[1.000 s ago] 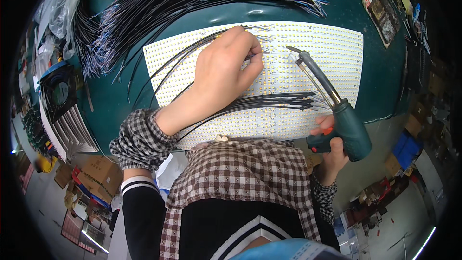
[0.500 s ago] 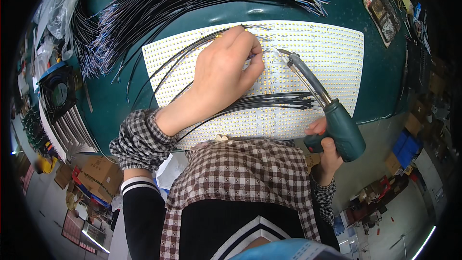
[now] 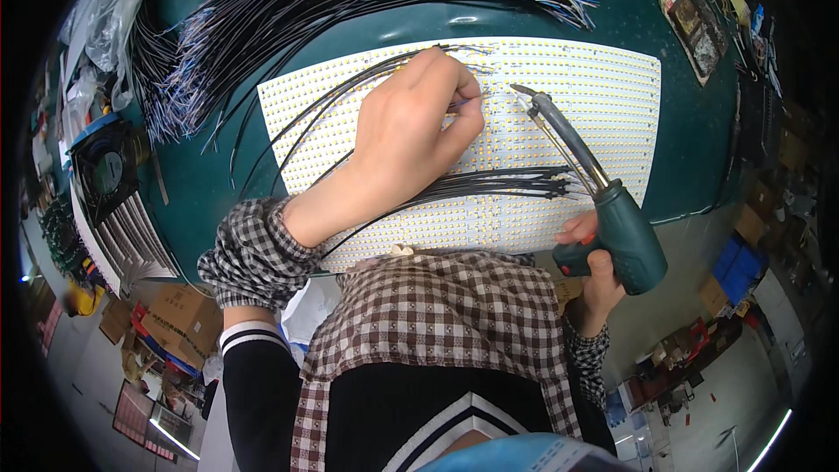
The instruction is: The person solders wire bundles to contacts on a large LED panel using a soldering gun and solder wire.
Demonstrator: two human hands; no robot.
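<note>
A white LED board [image 3: 603, 114] with rows of small yellow LEDs lies in front of me. Over its left half is my left hand [image 3: 418, 127], thumb and fingers pinched on the thin end of a black cable [image 3: 339, 160]. My right hand [image 3: 601, 288] grips a dark green soldering gun [image 3: 631, 240] at the board's near right. Its tip points up and left, just right of my left fingertips, apart from them. Several black cables [image 3: 489, 183] lie across the board below my left hand, and others run along its upper left.
A thick bundle of black cables [image 3: 350, 0] with stripped coloured ends spreads behind the board on the green table [image 3: 690, 149]. A fan [image 3: 109, 166] and a stack of white panels [image 3: 131, 236] stand at the left. A dirty solder tray [image 3: 695, 26] lies at the far right.
The soldering gun has shifted slightly right, its tip moving away from my left fingers. My left hand has moved a little to the right, still pinching the cable.
</note>
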